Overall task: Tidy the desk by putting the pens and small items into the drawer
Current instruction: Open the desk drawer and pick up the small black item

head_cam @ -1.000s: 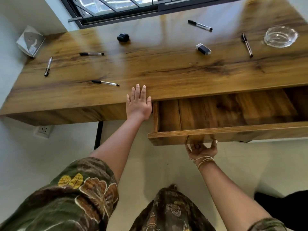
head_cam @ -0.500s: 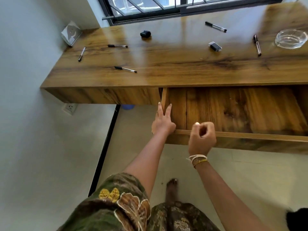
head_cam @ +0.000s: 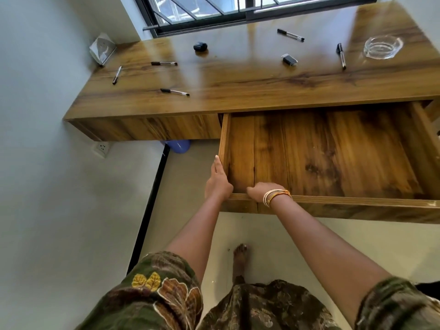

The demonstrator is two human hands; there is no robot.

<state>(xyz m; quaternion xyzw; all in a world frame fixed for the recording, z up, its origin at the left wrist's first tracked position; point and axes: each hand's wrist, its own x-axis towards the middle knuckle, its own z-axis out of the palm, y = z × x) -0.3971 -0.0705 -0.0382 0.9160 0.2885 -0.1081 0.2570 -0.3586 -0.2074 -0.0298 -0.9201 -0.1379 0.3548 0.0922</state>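
Drawer (head_cam: 333, 153) is pulled way out, left hand (head_cam: 217, 182) flat against its side wall, right hand (head_cam: 260, 191) grip curled over the front edge.

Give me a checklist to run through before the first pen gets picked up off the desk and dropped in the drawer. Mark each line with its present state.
1. Drawer pulled open far enough to drop things in: ok, its floor shows wide.
2. Drawer floor bare where it shows: ok.
3. Left hand free to reach: not ok, it lies along the drawer's left side.
4. Right hand free to reach: not ok, its grip is on the front rim.
5. Nearest pen unobstructed on the desk: ok, it lies alone near the front edge.
6. Small black items in plain sight: ok; what they are, cannot tell.
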